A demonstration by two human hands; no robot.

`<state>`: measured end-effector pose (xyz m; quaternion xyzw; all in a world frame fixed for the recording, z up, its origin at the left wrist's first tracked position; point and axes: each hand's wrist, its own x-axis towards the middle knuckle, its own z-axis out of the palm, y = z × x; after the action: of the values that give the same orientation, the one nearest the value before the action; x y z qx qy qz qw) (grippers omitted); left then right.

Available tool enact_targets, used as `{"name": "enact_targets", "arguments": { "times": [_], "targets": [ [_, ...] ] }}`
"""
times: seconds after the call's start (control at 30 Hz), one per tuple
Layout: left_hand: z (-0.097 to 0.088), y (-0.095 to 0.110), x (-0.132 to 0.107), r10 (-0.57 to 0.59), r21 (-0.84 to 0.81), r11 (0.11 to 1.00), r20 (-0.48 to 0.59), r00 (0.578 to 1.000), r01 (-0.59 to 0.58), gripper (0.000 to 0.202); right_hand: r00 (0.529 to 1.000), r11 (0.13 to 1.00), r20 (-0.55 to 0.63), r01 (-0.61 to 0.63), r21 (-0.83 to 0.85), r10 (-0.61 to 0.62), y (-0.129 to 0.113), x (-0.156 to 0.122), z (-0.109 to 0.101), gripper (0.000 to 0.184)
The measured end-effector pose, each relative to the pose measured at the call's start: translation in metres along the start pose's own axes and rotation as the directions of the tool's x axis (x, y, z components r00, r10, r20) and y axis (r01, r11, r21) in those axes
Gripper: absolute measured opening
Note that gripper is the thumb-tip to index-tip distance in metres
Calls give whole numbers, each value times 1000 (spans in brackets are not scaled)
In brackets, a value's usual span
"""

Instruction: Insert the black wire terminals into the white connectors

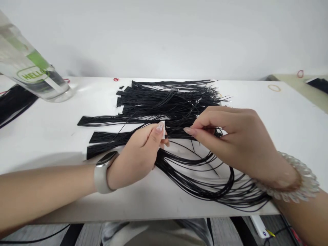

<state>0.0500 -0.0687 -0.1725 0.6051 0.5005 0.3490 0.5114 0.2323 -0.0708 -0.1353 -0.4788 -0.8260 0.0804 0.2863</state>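
My left hand (139, 153) pinches a small white connector housing (163, 130) between thumb and fingers. Black wires run from beside it toward the right. Just right of the housing, the thumb and forefinger of my right hand (230, 143) are pressed together on a thin black wire; its tip is too small to make out. Beneath my hands, a bundle of black wires (200, 194) loops out to the right and toward the table's front edge. Behind them lie several flat bunches of black wires (159, 102), with bare or metal-tipped ends at the right.
A clear plastic cup (38, 65) marked HELLO stands at the left, beside more black wires (14, 102). A yellow rubber band (274, 88) lies at the back right, a red one (116, 79) at the back. The white table (123, 205) meets a wall (164, 37) behind.
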Motion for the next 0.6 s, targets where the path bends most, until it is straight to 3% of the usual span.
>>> {"name": "enact_targets", "arguments": {
  "times": [0.27, 0.43, 0.6],
  "targets": [
    [-1, 1, -1, -15, 12, 1000, 43, 999, 14, 38, 999, 999, 0, 46, -21, -46, 2, 1, 2, 10],
    [0, 1, -2, -2, 15, 1000, 49, 999, 2, 38, 983, 975, -8, 181, -126, -184, 7, -1, 4, 11],
    [0, -1, -1, -21, 14, 1000, 46, 999, 20, 38, 939, 902, -68, 303, -308, -338, 14, -3, 8, 13]
  ]
}}
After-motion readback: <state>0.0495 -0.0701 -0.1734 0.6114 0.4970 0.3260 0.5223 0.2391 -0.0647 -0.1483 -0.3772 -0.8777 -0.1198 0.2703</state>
